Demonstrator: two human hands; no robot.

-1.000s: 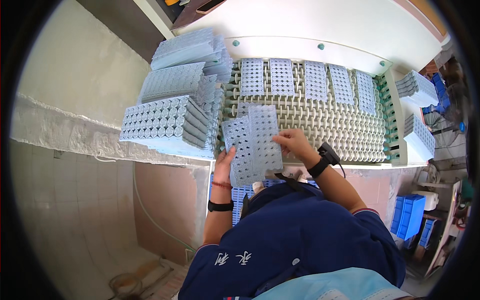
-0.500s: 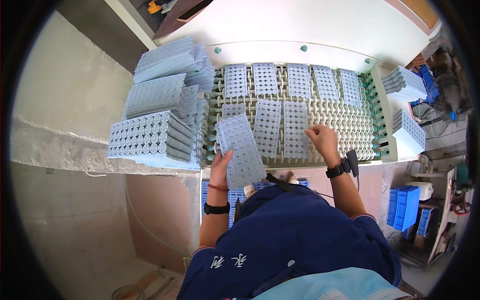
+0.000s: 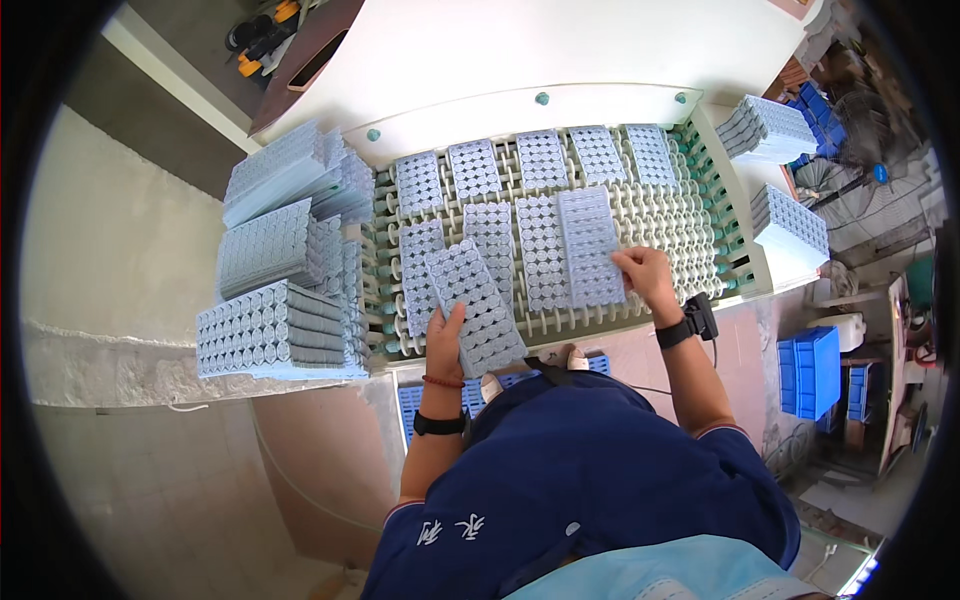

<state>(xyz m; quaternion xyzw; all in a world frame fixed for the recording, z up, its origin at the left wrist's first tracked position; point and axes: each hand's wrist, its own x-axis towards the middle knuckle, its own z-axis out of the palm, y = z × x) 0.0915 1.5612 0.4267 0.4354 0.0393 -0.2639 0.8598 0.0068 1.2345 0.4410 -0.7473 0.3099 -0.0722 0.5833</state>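
1. Head view, centre: the left hand (image 3: 445, 340) grips the near edge of a pale blue dimpled tray (image 3: 475, 305), thumb on top and fingers curled under it; the tray sits tilted over the front left part of the roller conveyor (image 3: 690, 225)
2. Centre right: the right hand (image 3: 645, 278) has its fingers pressed on the near right corner of another tray (image 3: 588, 245), which lies flat on the rollers; whether the fingers wrap the edge cannot be told
3. Between and behind the two hands, more trays of the same kind lie side by side on the rollers, with a back row of trays (image 3: 540, 158) across the upper middle, just below the white machine housing (image 3: 520, 50)
4. Left of the frame: tall stacks of trays (image 3: 270, 310) stand beside the conveyor on a rough concrete ledge (image 3: 100, 360)
5. Upper right: two smaller tray piles (image 3: 775, 130) sit past the conveyor's end
6. Lower right: blue plastic crates (image 3: 808, 370) stand on the floor
7. Both wrists carry dark bands, and the person wears a dark blue shirt (image 3: 590, 480) at the bottom centre
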